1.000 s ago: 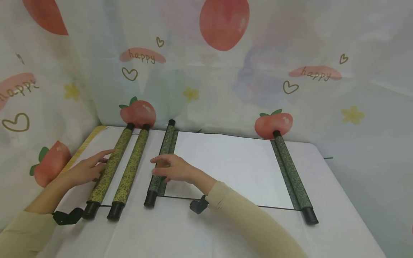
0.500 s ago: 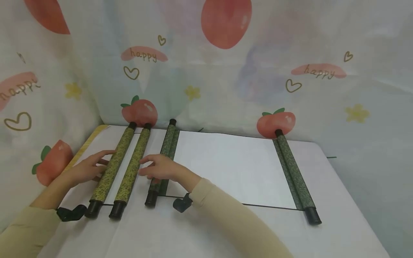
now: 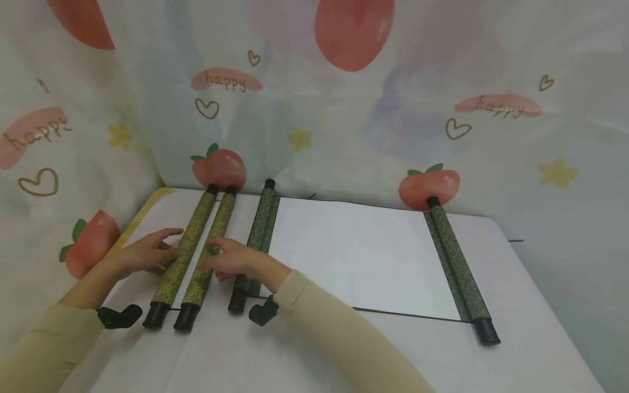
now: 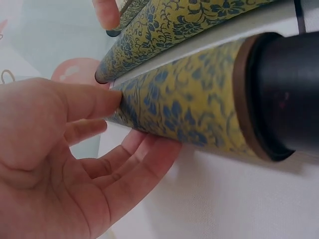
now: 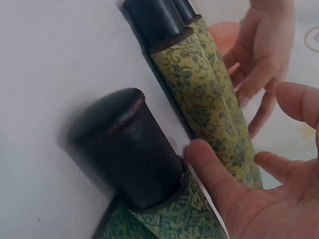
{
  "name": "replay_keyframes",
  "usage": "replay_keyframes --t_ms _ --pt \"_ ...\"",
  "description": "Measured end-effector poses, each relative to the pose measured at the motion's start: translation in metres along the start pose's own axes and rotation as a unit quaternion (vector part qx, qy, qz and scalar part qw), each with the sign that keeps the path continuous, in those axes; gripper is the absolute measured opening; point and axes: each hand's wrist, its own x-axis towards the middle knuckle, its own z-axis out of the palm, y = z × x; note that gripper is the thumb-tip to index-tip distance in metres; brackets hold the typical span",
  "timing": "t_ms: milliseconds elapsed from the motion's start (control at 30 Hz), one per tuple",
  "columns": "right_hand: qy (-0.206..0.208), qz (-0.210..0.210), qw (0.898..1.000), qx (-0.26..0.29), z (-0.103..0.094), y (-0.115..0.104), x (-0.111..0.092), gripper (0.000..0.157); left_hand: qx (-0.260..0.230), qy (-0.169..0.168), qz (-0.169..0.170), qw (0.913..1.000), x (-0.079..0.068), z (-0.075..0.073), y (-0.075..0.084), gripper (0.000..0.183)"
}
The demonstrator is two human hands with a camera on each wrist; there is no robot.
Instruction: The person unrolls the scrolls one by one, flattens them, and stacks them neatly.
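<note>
In the head view, a yellow scroll with dark floral patterning lies mostly rolled, its left roller [image 3: 196, 218] and right roller [image 3: 198, 286] parallel with a narrow white strip between. My left hand [image 3: 142, 255] touches the left roller from its outer side; in the left wrist view the thumb and fingers [image 4: 144, 169] rest against it without wrapping round. My right hand [image 3: 241, 259] is at the right roller's outer side, fingers extended over it. The right wrist view shows the thumb and fingers [image 5: 214, 169] spread beside this roller; exact contact is unclear.
A green scroll [image 3: 260, 218] lies unrolled to the right, showing a blank white sheet [image 3: 354, 251] up to its far roller [image 3: 459, 267]. My right forearm crosses above its near left corner. A patterned curtain [image 3: 344, 125] stands behind the white table [image 3: 304, 360].
My right hand has moved left from over the green scroll to the yellow scroll's right roller. The yellow left roller has shifted right with my left hand, narrowing the white strip.
</note>
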Motion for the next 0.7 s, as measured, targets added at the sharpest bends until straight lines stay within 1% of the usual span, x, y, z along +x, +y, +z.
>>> replay_keyframes --t_ms 67,133,267,367,500,600,700 --pt "-0.001 0.001 1.000 0.007 0.002 0.000 0.001 0.070 -0.001 -0.007 -0.009 0.9999 0.001 0.000 0.002 0.075" --pt "0.003 0.002 1.000 0.026 0.004 0.001 0.003 0.070 -0.005 -0.017 -0.021 0.9996 0.002 0.000 0.002 0.077" --pt "0.015 0.006 0.997 0.072 0.010 0.002 0.007 0.070 -0.027 -0.033 -0.035 0.9984 0.002 -0.001 -0.001 0.076" --pt "0.024 0.008 0.993 0.118 0.012 0.002 0.009 0.070 -0.057 -0.034 -0.033 0.9972 0.004 0.000 -0.003 0.075" --pt "0.034 0.014 0.983 0.179 0.012 0.003 0.012 0.072 -0.091 -0.036 -0.025 0.9949 0.007 0.002 -0.003 0.076" --pt "0.043 0.019 0.981 0.191 0.009 0.004 0.013 0.072 -0.112 -0.042 -0.026 0.9924 0.009 0.004 -0.002 0.079" --pt "0.046 0.014 0.982 0.182 0.007 0.004 0.013 0.071 -0.142 -0.051 -0.028 0.9882 0.006 0.004 0.001 0.083"
